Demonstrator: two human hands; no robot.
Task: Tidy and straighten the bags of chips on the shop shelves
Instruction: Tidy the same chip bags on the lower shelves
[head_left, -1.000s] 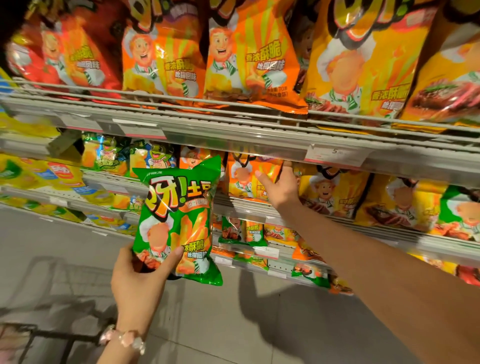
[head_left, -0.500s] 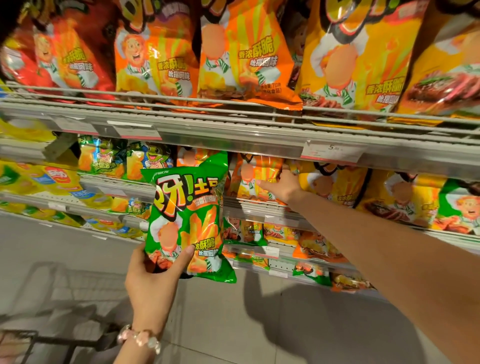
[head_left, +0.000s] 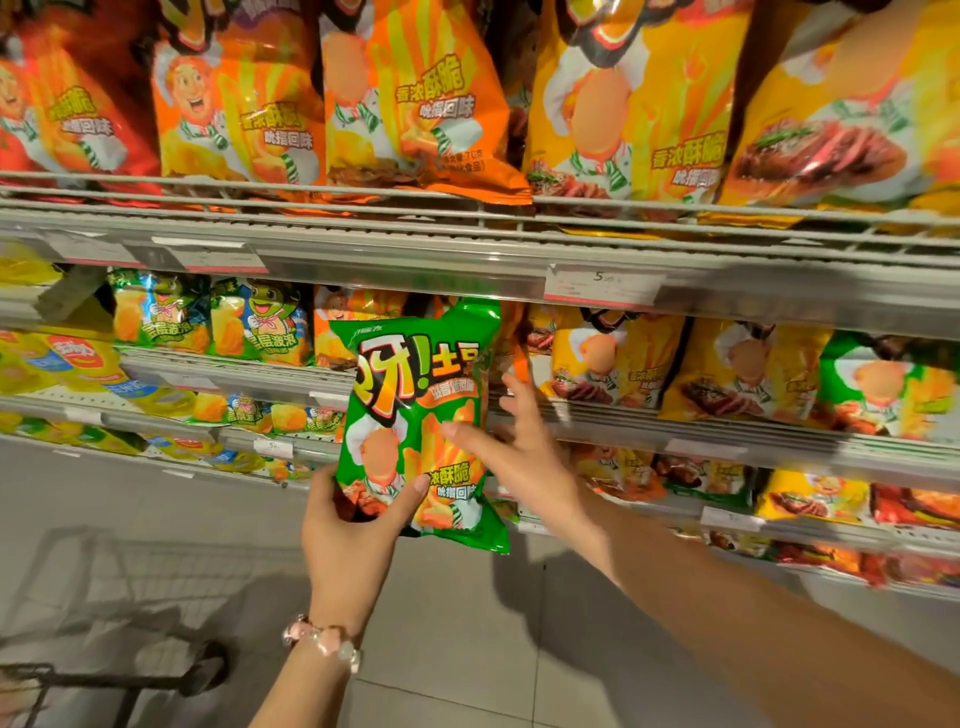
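Shelves (head_left: 467, 249) of snack bags fill the upper frame, tier over tier, the rails running from 9 o'clock to 3 o'clock and sloping down a little toward 3. On the top tier stand large orange bags (head_left: 415, 98) and yellow bags (head_left: 623, 104), their tops cut off by the frame edge. A price tag (head_left: 602, 283) hangs on the rail below them; its print is too blurred to read. At 8 o'clock a shopping cart (head_left: 104, 623) is half out of frame and smeared.

At centre a green chip bag (head_left: 415, 415) is held in the air in front of the second tier, well clear of the floor. Its long axis runs upright, top edge at 12 o'clock leaning slightly toward 1, printed face toward the camera. It hides the bags behind it.

The left hand (head_left: 353, 535) comes up from 6 o'clock, wrist bracelet (head_left: 322, 639) showing, and grips the bag's lower left corner, thumb across the front. The right hand (head_left: 519, 457) reaches in from 4 o'clock, fingers spread and blurred, its thumb touching the bag's right side, not closed on it.
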